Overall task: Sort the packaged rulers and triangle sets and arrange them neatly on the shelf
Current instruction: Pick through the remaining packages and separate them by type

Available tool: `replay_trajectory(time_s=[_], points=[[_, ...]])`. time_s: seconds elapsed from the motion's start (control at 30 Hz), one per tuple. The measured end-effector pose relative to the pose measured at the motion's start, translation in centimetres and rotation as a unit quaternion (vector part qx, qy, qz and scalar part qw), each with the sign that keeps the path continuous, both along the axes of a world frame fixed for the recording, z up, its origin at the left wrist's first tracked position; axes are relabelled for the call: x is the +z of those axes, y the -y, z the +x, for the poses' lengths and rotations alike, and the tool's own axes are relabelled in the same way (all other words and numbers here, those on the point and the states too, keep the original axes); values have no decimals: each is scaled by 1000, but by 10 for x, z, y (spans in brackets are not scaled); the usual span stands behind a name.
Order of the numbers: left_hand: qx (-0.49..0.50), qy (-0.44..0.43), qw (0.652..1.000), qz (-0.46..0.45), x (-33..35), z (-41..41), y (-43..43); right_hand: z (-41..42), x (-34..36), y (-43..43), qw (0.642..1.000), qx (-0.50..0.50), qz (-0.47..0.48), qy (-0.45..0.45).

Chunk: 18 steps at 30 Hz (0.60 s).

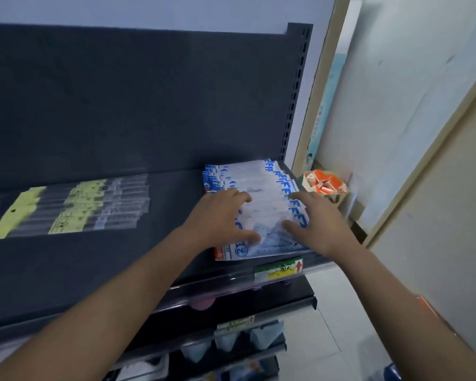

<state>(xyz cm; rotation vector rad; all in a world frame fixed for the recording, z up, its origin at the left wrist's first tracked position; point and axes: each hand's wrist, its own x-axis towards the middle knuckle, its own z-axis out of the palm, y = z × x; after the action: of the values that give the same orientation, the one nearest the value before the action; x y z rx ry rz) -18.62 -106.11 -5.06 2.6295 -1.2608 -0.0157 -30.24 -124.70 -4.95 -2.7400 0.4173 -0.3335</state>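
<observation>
A fanned row of blue-and-white triangle set packs (259, 182) lies on the right end of the dark shelf (171, 193). My left hand (220, 218) rests on the left part of the packs with fingers spread. On the right part lies my right hand (318, 224), its fingers also spread flat. Several clear ruler packs with yellow labels (94, 207) lie in a row at the shelf's left, apart from both hands.
A price label (279, 270) with a red arrow sits on the shelf's front rail. A paper box of orange packets (324, 182) stands just right of the shelf. Lower shelves (231, 339) hold more goods. A wall and door frame close in on the right.
</observation>
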Motion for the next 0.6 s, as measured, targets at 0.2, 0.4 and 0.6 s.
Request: replay_trajectory(time_s=[0.2,0.4,0.6], points=[[132,145,980,12,16,-9,-56,21,24,-49,990,83,-101,42],[264,198,944,22,49,-21,-178,45,45,-161,979,156,-115,71],[365,217,903,57,64,-42,-339,61,56,-318,960,217,-129,118]])
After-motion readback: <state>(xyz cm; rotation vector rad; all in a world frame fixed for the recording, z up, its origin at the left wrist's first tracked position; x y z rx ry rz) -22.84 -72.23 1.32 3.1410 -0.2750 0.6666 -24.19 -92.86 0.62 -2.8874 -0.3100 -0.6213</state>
